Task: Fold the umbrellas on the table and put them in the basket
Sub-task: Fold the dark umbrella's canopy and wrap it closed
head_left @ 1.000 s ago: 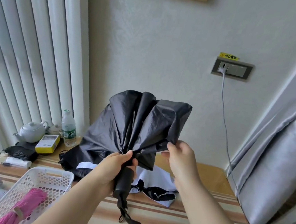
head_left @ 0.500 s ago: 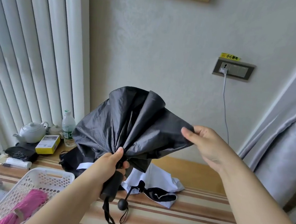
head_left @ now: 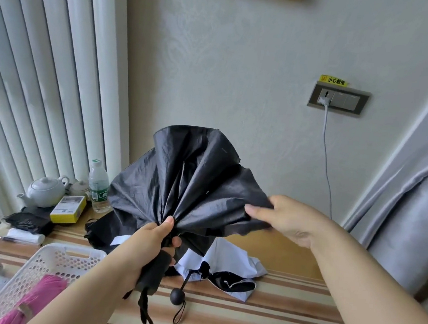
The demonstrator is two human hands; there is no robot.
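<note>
A collapsed black umbrella [head_left: 187, 185] is held up above the striped table [head_left: 257, 320], its canopy loose and bunched. My left hand [head_left: 153, 242] grips its black handle at the base of the canopy, the wrist strap dangling below. My right hand [head_left: 283, 218] pinches a flap of the canopy and holds it out to the right. A white-and-black umbrella [head_left: 226, 270] lies crumpled on the table behind, its round black knob hanging forward. Another black umbrella [head_left: 101, 232] lies to its left. A white perforated basket [head_left: 49, 261] at lower left holds a folded pink umbrella [head_left: 37, 299].
At the table's far left stand a white teapot [head_left: 45, 192], a water bottle [head_left: 98, 187], a yellow box [head_left: 68, 209] and a black bundle [head_left: 28, 222]. A cable hangs from the wall socket [head_left: 338, 99]. Grey curtain [head_left: 411, 220] on the right, vertical blinds on the left.
My right hand left the canopy's base, swung out to the right and now pulls a flap of black fabric sideways. The left hand lowered the handle slightly and tilted it.
</note>
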